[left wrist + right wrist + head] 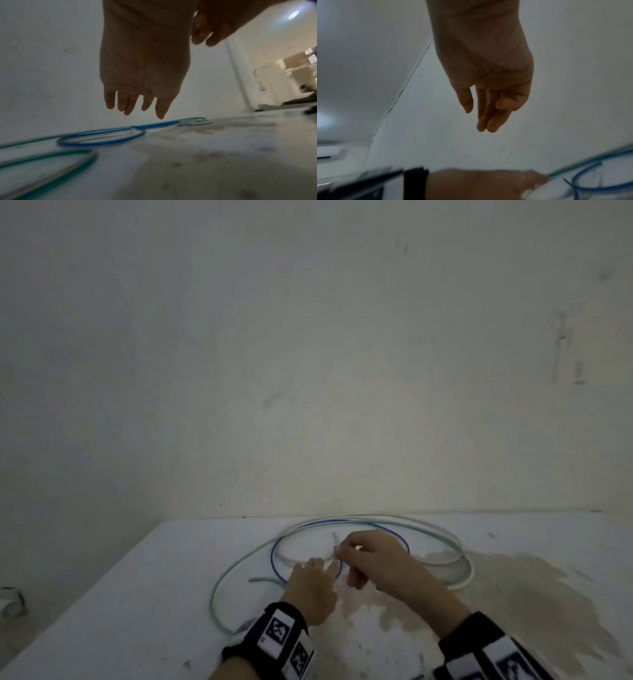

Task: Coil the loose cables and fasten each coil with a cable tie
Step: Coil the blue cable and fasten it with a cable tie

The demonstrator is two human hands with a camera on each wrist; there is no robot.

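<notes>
Pinching a cable tie [335, 540] upright, right hand [371, 559]; cables [342, 542] looped flat.

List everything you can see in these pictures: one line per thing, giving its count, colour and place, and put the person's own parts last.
blue cable: one, blue, looped on the table under the hands.
green cable: one, pale green, in wide loops around the blue one.
white cable: one, whitish, looped on the table's right side.
cable tie: one, pale, held up over the loops.
table: one, white, with a brown stain on its right.
wall: one, off-white, behind the table.
wristbands: two, black with printed markers, on the wrists.
left hand: fingers straight, on the blue cable.
right hand: pinches the cable tie.
</notes>
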